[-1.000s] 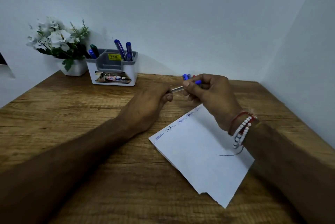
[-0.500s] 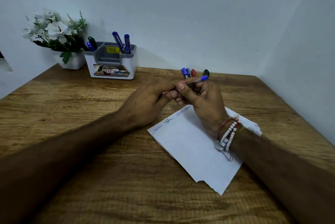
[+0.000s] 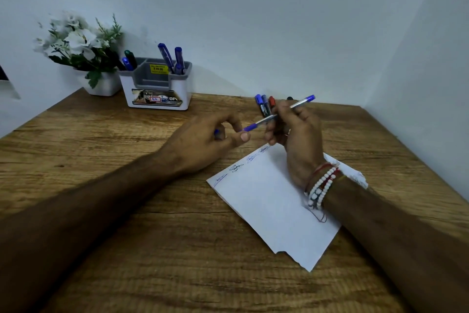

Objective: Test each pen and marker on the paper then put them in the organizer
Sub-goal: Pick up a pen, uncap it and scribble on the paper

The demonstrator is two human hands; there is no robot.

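Pen (image 3: 279,112): blue-ended, tilted, gripped in right hand (image 3: 297,135) above the paper (image 3: 274,201).
Left hand (image 3: 203,140): fingers curled, pinching small blue cap (image 3: 217,132) beside the pen tip.
Markers (image 3: 264,104): on the table (image 3: 152,236) behind right hand.
Organizer (image 3: 154,84): against wall.

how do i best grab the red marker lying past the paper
Take the red marker by its cap end, from above: it lies flat with blue markers close beside it, and the right hand holding the pen hides its barrel.
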